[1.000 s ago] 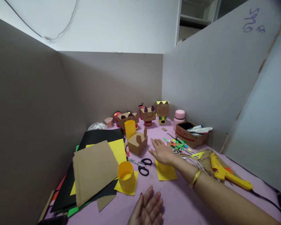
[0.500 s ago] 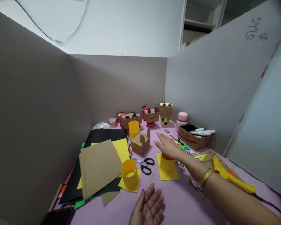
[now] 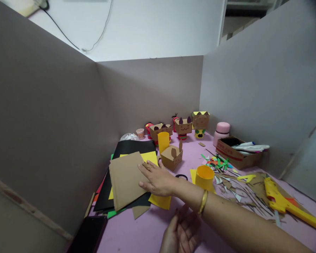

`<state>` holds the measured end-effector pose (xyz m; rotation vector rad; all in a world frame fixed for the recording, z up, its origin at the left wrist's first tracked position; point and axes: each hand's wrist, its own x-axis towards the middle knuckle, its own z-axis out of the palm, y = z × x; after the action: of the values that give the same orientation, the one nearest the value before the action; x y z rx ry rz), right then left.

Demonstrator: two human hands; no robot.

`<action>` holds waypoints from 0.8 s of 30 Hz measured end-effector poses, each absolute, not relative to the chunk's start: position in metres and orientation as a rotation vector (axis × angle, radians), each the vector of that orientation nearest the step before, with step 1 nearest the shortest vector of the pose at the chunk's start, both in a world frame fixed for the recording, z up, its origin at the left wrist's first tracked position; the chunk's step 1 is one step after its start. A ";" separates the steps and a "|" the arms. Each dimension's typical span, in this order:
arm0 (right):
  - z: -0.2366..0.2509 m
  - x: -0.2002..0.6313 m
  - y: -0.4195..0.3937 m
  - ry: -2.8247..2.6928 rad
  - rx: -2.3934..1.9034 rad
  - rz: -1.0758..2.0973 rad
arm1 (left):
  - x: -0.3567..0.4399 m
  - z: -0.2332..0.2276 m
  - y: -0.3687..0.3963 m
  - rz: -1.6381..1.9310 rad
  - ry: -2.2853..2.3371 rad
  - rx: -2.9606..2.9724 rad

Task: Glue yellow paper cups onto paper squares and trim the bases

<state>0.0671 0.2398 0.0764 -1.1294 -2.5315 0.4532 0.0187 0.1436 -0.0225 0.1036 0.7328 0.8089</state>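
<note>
– Where's the right hand [image 3: 158,181]?
– Arm stretched across to the left, palm down, fingers spread and loosely bent, a gold bangle on the wrist.
– And the left hand [image 3: 181,235]?
– Low and near, under the right forearm, palm up, fingers loosely curled, holding nothing.

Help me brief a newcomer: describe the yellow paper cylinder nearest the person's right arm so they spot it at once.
On the pink table, look just beyond the right forearm's gold bangle. The yellow paper cylinder stands upright on a yellow sheet; unlike the taller yellow tube farther back, it stands beside scattered paper scraps.
</note>
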 end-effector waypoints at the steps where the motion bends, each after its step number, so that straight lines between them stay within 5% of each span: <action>1: 0.071 0.065 0.241 -2.551 -1.138 0.451 | 0.019 -0.022 0.143 0.813 0.736 0.100; 8: 0.053 0.059 0.239 -2.569 -1.185 0.414 | 0.023 -0.019 0.140 0.822 0.732 0.099; 14: 0.085 0.073 0.229 -2.472 -1.190 0.391 | 0.017 -0.026 0.143 0.796 0.694 0.142; 24: 0.075 0.159 0.122 -2.638 -1.079 0.410 | 0.017 -0.035 0.150 0.956 0.565 0.412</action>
<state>0.1595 0.1220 0.0746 -1.0791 -2.6378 0.4102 0.0172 0.1500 -0.0348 0.4120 0.5646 0.9562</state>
